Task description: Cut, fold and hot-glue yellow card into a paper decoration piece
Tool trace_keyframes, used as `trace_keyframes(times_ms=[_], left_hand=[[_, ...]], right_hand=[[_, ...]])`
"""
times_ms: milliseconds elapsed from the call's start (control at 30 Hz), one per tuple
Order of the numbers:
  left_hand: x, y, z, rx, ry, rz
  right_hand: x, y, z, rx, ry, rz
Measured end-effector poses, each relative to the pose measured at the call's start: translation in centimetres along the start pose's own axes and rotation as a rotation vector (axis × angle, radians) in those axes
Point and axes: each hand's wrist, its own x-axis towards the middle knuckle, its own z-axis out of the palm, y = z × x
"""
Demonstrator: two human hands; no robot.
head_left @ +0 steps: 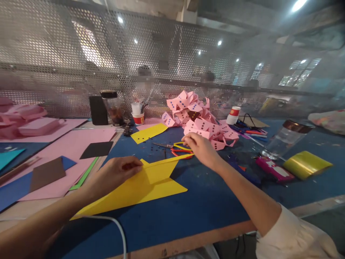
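A folded yellow paper sheet [140, 190] lies on the blue table top [205, 205] in front of me. My left hand [118, 172] pinches its upper fold, fingers closed on the paper. My right hand [201, 147] reaches forward, fingers curled over the yellow handles of a pair of scissors [178, 148] that lies on the table with its blades pointing left. Whether the fingers grip the handles or only touch them is unclear.
A heap of pink punched paper pieces [198, 120] sits behind the scissors. A yellow punched strip [148, 133], dark jars [113, 108], paper cups [234, 115], a clear jar [285, 138], a yellow roll [306, 163] and pink and blue sheets [70, 154] surround it. A perforated metal screen stands behind.
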Motion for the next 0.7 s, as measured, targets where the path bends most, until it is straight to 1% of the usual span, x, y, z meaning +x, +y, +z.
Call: trace_keyframes(times_ms=[33, 67, 133, 233, 333, 433, 533, 700], left_hand=[[0.1, -0.1, -0.4, -0.065, -0.011, -0.015], [0.1, -0.2, -0.8, -0.137, -0.025, -0.031], [0.1, -0.2, -1.3, -0.272, -0.052, -0.078], [-0.1, 0.4, -1.6, -0.422, -0.092, -0.155], [-0.3, 0.9, -1.5, -0.53, -0.098, -0.177], [-0.4, 1.1, -1.6, -0.577, -0.058, -0.175], [-0.5, 1.3, -1.8, -0.563, -0.014, -0.166], [-0.6, 1.5, -2.0, -0.564, -0.037, -0.166]], right_hand=[[0.4, 0.8, -0.2, -0.004, 0.016, 0.043], [0.8, 1.5, -0.3, -0.045, 0.002, 0.071], [1.1, 2.4, 0.1, -0.098, -0.025, 0.068], [0.6, 2.6, 1.8, -0.211, -0.075, 0.022], [-0.1, 2.2, 3.3, -0.347, -0.13, -0.053], [-0.3, 1.9, 3.9, -0.462, -0.155, -0.09], [-0.1, 1.8, 4.0, -0.546, -0.16, -0.104], [0.3, 1.8, 3.8, -0.621, -0.171, -0.092]])
